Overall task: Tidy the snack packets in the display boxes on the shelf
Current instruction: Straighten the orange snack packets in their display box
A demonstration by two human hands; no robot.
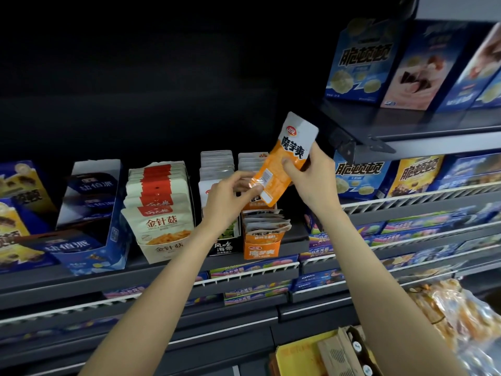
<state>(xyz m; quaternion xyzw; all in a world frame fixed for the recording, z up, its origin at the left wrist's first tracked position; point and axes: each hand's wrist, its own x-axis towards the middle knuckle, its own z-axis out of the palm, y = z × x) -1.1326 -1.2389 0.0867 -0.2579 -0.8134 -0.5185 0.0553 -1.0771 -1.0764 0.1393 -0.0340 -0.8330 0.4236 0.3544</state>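
Both hands up at the shelf point(168, 270) now. Right hand point(311, 180) gripping an orange-and-white snack packet point(284, 161), thumb across its front, remaining fingers curled behind, packet tilted with the white top end leaning up and right above the fingertips. Left hand point(230, 196) pinching the packet's lower corner between thumb and fingers. Directly beneath those fingers, the orange display box point(261, 249), crammed with matching packets leaning unevenly. Just left of the left-hand fingers, a black display box point(225, 246), partly hidden by the wrist, contents hard to make out. Further left of the fingers, a cream display box point(162, 249) of red-banded pouches, standing in a neat row.
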